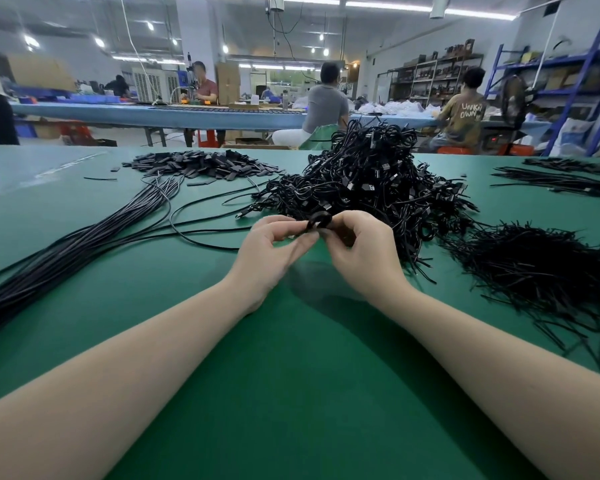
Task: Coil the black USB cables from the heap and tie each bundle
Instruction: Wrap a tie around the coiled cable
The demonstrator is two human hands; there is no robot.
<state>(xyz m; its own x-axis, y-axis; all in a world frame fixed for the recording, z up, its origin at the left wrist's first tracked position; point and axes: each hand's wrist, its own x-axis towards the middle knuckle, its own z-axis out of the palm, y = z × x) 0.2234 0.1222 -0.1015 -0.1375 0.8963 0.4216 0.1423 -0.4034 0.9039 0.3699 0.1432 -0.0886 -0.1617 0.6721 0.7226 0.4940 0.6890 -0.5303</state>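
We are pinching a small coiled black cable (318,221) between our left hand (274,252) and right hand (361,251), both curling their fingers round it just above the green surface (291,375), right in front of the big heap of cables (368,174). Straight cables (84,244) are lying to our left, ties (541,271) to our right.

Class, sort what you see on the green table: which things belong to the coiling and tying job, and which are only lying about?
Belongs to the job:
- small coil, pinched between left hand and right hand
- cable heap
- straight cables
- pile of thin ties

Lying about:
- pile of flat black pieces
- cable bunches at far right
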